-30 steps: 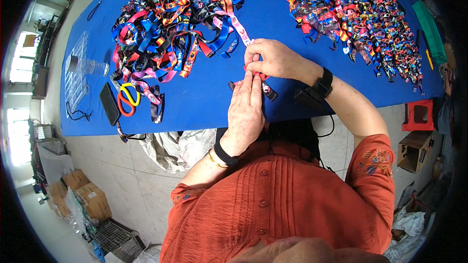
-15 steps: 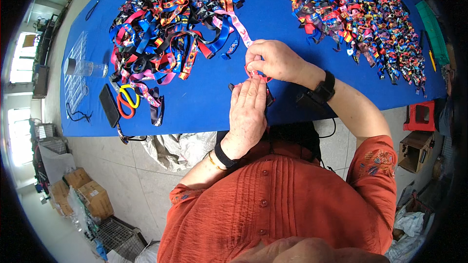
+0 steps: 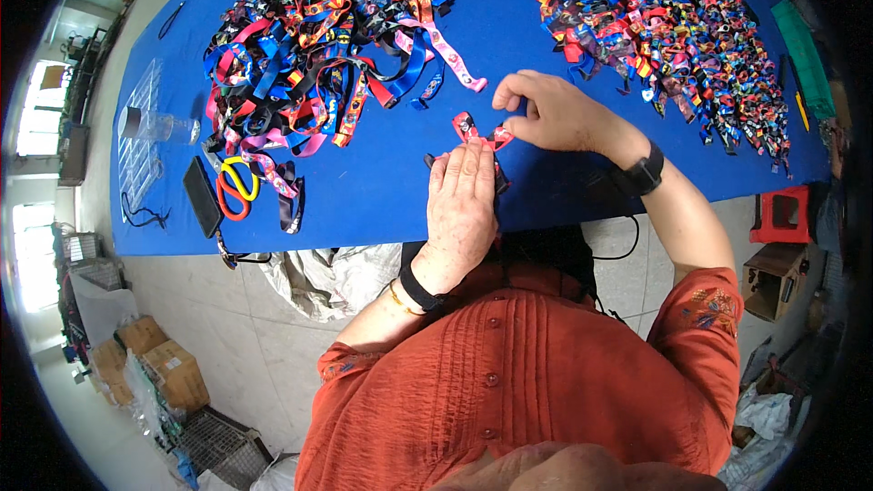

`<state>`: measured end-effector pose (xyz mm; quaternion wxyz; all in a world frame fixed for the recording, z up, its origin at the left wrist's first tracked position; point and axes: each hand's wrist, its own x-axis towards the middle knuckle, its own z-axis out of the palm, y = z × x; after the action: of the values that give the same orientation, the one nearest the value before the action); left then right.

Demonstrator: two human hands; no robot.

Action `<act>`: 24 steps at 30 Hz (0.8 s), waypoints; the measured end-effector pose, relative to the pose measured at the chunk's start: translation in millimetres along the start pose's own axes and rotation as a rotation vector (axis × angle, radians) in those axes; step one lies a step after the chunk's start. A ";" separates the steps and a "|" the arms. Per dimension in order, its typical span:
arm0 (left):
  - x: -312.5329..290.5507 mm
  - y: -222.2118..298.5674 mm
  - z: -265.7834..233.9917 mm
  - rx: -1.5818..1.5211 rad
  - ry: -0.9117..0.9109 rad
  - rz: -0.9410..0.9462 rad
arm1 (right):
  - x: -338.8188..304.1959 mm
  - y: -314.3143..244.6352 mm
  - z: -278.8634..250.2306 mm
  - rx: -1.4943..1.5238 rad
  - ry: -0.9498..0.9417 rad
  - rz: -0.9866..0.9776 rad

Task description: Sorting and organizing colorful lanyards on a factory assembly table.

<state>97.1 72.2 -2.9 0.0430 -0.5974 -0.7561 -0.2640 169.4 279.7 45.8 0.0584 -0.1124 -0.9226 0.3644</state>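
Note:
My left hand (image 3: 462, 209) lies flat near the front edge of the blue table (image 3: 382, 191), its fingertips pressing down a short red patterned strap (image 3: 473, 130). A black buckle end (image 3: 431, 161) pokes out on the left of the fingers. To the right, my right hand (image 3: 556, 115) pinches the strap's right end and pulls it out sideways. A black band sits on each wrist.
A tangled pile of long coloured ribbons (image 3: 309, 45) lies at the back left, and a heap of short finished straps (image 3: 655, 27) at the back right. Scissors (image 3: 238, 186), a black phone (image 3: 202, 195) and a clear bottle (image 3: 164, 125) lie at the left. A red stool (image 3: 780, 214) stands to the right.
My right hand has moved right, away from my left hand, drawing the red strap out. The left hand has stayed on the strap.

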 end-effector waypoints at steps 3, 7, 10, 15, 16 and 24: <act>-1.0 -0.2 0.8 0.021 0.004 0.007 | -15.8 -5.8 4.7 -0.026 0.023 0.019; 0.0 0.5 -0.3 0.028 0.013 0.021 | -22.8 -11.5 12.7 -0.139 0.077 -0.018; 1.8 2.5 -0.6 0.036 0.003 0.017 | -22.2 1.5 25.3 -0.161 0.192 -0.084; 2.4 4.0 -1.6 0.066 0.008 0.016 | -22.3 -0.1 29.7 -0.208 0.190 -0.115; 2.1 4.3 -0.4 0.067 0.007 0.016 | -22.9 -0.3 30.5 -0.203 0.202 -0.121; 1.8 4.5 3.3 0.098 0.033 0.029 | -25.7 -4.5 34.2 -0.195 0.213 -0.114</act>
<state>101.6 76.0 -3.5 0.0887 -0.6011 -0.7584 -0.2358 187.1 247.6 23.3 0.1653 -0.1028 -0.9471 0.2552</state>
